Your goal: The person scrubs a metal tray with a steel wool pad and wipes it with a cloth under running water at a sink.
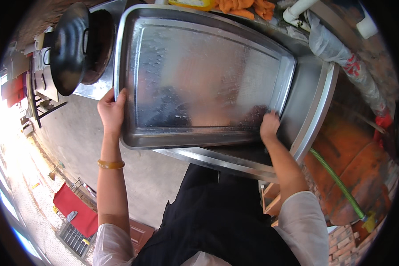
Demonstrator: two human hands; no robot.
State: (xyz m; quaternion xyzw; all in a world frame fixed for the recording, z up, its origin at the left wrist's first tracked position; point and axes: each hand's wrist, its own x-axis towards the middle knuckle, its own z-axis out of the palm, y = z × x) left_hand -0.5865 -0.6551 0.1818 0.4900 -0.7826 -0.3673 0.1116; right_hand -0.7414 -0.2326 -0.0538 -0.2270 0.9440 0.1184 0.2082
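Note:
A large rectangular stainless steel tray (pixel 199 80), wet with droplets, is held tilted over a metal sink (pixel 312 111). My left hand (pixel 111 111) grips the tray's left rim, thumb on the inner side and fingers behind the edge. Inside the tray, close to its lower right corner, my right hand (pixel 270 126) is closed and slightly blurred. Whatever it may hold is hidden by the fingers. The tray covers most of the sink's basin.
A black wok (pixel 70 48) stands tipped at the upper left. Behind the tray lie orange gloves (pixel 235 6) and a yellow container (pixel 193 3). White pipe (pixel 297 11) and a plastic-wrapped pipe (pixel 341 53) run at right, above a green hose (pixel 339 184).

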